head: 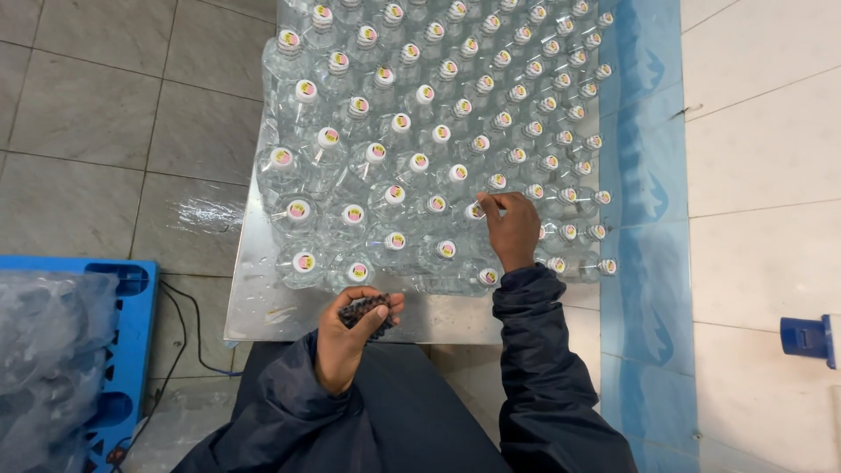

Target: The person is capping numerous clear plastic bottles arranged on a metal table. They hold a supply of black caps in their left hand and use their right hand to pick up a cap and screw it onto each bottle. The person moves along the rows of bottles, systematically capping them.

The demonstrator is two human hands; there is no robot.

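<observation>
- A clear plastic bottle [476,210] stood just right of the frame's centre, its white cap met by the right hand [512,229], whose fingers [496,203] were pinched together on the cap.
- The left hand [346,337], low and centre-left in the frame, cupped a dark bunch of small items [365,311], its fingers curled around them; what the items were could not be made out.
- Around the touched bottle, rows of capped bottles [438,131] stood packed together, filling the upper middle of the frame, each with a white cap bearing a coloured round sticker.
- The bottles rested on a wet metal surface [263,307], whose bare front edge showed just above the left hand.
- Dark sleeves [534,385] covered both arms at the bottom of the frame.
- A blue plastic crate [131,350] holding clear-wrapped goods sat at lower left on the grey tiled floor [88,114], with a black cable [180,333] beside it.
- A blue-tinted plastic sheet [644,175] hung along the white tiled wall [762,149] at right, near a small blue fitting [806,337].
</observation>
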